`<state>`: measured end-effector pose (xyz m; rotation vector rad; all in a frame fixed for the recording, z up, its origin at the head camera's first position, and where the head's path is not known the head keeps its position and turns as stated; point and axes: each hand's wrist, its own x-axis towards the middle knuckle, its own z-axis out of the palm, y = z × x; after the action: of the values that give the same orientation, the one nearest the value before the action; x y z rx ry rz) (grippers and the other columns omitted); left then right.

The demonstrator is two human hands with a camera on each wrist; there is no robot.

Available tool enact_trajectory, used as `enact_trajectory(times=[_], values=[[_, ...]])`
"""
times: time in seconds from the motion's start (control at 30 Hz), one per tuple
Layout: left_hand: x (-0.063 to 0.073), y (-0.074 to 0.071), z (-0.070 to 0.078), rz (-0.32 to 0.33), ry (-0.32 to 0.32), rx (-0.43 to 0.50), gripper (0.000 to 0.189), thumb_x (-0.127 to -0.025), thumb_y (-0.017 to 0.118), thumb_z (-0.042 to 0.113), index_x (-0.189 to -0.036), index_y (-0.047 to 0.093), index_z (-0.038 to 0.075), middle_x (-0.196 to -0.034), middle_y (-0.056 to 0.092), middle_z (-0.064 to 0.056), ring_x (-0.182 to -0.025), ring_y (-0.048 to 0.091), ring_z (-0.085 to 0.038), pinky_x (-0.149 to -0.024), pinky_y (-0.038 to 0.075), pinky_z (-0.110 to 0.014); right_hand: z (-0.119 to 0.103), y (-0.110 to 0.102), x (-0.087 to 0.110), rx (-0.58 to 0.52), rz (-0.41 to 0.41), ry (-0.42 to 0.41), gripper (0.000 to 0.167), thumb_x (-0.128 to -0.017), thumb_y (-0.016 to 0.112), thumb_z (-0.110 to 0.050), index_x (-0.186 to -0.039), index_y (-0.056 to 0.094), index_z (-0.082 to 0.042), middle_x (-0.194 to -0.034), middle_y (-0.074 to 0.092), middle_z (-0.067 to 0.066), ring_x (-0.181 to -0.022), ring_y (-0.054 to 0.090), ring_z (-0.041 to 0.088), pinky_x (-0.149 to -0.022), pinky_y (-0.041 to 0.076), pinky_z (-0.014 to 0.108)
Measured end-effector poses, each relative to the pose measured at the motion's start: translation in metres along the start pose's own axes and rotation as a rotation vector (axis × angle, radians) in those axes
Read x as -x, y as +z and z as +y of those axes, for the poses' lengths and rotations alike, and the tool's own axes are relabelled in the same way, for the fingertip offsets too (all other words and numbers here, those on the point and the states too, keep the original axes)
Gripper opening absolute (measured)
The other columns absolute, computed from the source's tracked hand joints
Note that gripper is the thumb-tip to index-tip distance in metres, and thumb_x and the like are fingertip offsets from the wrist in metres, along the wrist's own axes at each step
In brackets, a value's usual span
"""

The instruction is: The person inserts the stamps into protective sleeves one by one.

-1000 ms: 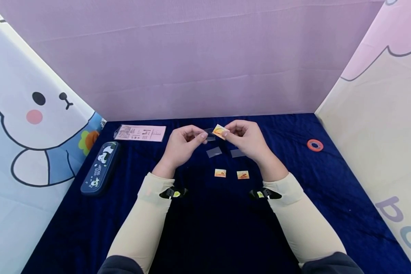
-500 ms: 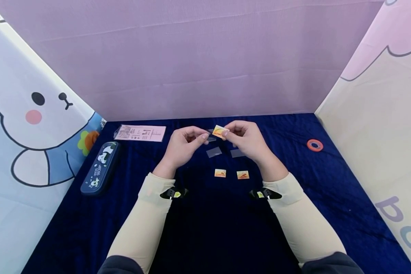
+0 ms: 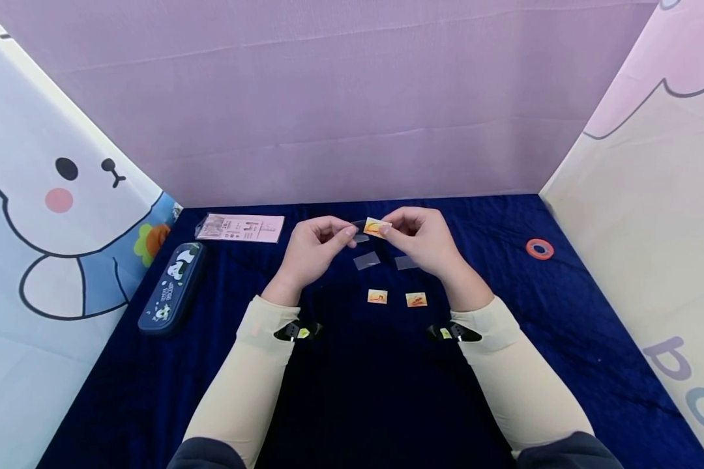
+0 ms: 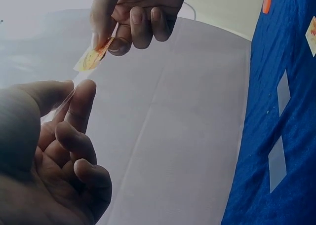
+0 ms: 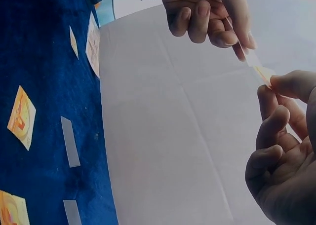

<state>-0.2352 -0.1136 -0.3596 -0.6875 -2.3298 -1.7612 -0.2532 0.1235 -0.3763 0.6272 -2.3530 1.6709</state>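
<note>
My left hand point(image 3: 313, 247) pinches a small clear plastic sleeve point(image 4: 63, 105) between thumb and forefinger. Opposite it, my right hand point(image 3: 425, 241) pinches a yellow-orange postage stamp point(image 3: 377, 227) by its right end. In both wrist views the stamp's free end overlaps the sleeve's edge, and both are held up off the cloth. Two more stamps lie face up nearer my body, a left one point(image 3: 377, 297) and a right one point(image 3: 416, 299). Beyond them lie two clear sleeves, the left point(image 3: 366, 260) in full view and the right point(image 3: 405, 262) partly behind my right hand.
A dark blue cloth point(image 3: 352, 378) covers the table. At left are a panda pencil case point(image 3: 172, 288) and a pink printed card point(image 3: 243, 228) in clear plastic. An orange-red ring point(image 3: 540, 248), like a tape roll, lies at right. Fabric walls point(image 3: 352, 104) enclose the back and sides.
The stamp in my right hand has turned from slanted to nearly level and dipped slightly beside the sleeve. My left hand has hardly moved.
</note>
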Motion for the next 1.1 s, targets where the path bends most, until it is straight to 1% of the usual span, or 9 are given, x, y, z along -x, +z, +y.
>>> enact_trajectory(times=[0.13,0.23,0.33,0.4,0.47,0.57,0.73,0.9,1.1], values=[[0.000,0.001,0.002,0.012,0.010,-0.006,0.013,-0.101,0.070,0.006,-0.105,0.077,-0.004,-0.083,0.075,-0.018,-0.062,0.056,-0.011,-0.056,0.034,-0.026,-0.004,0.000,0.002,0.000,-0.007,-0.025,0.008,-0.097,0.075,-0.005,-0.104,0.079,-0.002,-0.080,0.066,0.017,-0.058,0.045,0.021,-0.051,0.037,0.025],[0.001,0.001,0.004,0.021,0.017,-0.012,0.013,-0.101,0.070,0.005,-0.105,0.077,-0.005,-0.082,0.075,-0.018,-0.058,0.050,-0.011,-0.055,0.033,-0.026,-0.019,-0.001,0.006,-0.019,-0.017,-0.029,0.008,-0.096,0.074,-0.001,-0.103,0.077,0.002,-0.081,0.065,0.020,-0.057,0.045,0.019,-0.051,0.037,0.025],[0.001,0.001,0.005,0.029,0.023,-0.012,0.013,-0.101,0.070,0.005,-0.105,0.077,-0.005,-0.083,0.075,-0.019,-0.059,0.050,-0.010,-0.056,0.035,-0.026,-0.033,-0.002,0.009,-0.022,-0.027,-0.028,0.008,-0.096,0.074,-0.001,-0.103,0.077,0.004,-0.080,0.064,0.021,-0.057,0.046,0.017,-0.051,0.038,0.025],[0.001,0.001,0.004,0.029,0.027,-0.008,0.013,-0.101,0.070,0.004,-0.105,0.076,-0.006,-0.083,0.075,-0.019,-0.060,0.052,-0.010,-0.056,0.035,-0.025,-0.036,-0.002,0.010,-0.019,-0.030,-0.023,0.008,-0.096,0.074,-0.001,-0.103,0.077,0.004,-0.078,0.063,0.021,-0.057,0.045,0.016,-0.051,0.038,0.025],[0.000,0.002,0.001,0.026,0.031,-0.003,0.013,-0.101,0.069,0.004,-0.105,0.076,-0.006,-0.084,0.075,-0.021,-0.063,0.056,-0.008,-0.057,0.036,-0.025,-0.029,-0.002,0.008,-0.009,-0.029,-0.020,0.008,-0.097,0.074,-0.001,-0.103,0.077,0.003,-0.077,0.062,0.021,-0.056,0.045,0.017,-0.051,0.037,0.025],[-0.003,0.003,-0.011,0.018,0.030,-0.001,0.013,-0.102,0.069,0.005,-0.107,0.076,-0.005,-0.085,0.075,-0.021,-0.067,0.060,-0.009,-0.056,0.036,-0.025,-0.013,-0.001,0.004,0.005,-0.027,-0.010,0.009,-0.097,0.074,-0.003,-0.104,0.078,0.001,-0.077,0.063,0.020,-0.057,0.045,0.017,-0.050,0.036,0.025],[-0.007,0.003,-0.029,0.018,0.027,-0.010,0.014,-0.102,0.071,0.011,-0.109,0.078,0.002,-0.086,0.077,-0.014,-0.068,0.062,-0.014,-0.055,0.036,-0.026,0.001,-0.001,0.001,0.011,-0.029,0.003,0.010,-0.097,0.076,-0.008,-0.105,0.080,-0.004,-0.080,0.065,0.015,-0.058,0.047,0.019,-0.051,0.038,0.026],[-0.007,0.002,-0.032,0.017,0.036,-0.011,0.014,-0.102,0.072,0.018,-0.107,0.080,0.007,-0.085,0.077,-0.008,-0.069,0.063,-0.021,-0.055,0.037,-0.027,0.003,-0.003,0.001,-0.009,-0.044,-0.011,0.009,-0.096,0.079,-0.014,-0.104,0.081,-0.009,-0.080,0.066,0.009,-0.060,0.049,0.022,-0.052,0.040,0.027],[-0.007,0.003,-0.033,0.014,0.044,-0.008,0.015,-0.101,0.073,0.020,-0.104,0.080,0.007,-0.087,0.077,-0.007,-0.072,0.066,-0.018,-0.059,0.045,-0.026,0.003,-0.005,0.001,-0.020,-0.063,-0.031,0.007,-0.097,0.078,-0.014,-0.102,0.081,-0.010,-0.080,0.068,0.008,-0.059,0.048,0.023,-0.053,0.040,0.028]])
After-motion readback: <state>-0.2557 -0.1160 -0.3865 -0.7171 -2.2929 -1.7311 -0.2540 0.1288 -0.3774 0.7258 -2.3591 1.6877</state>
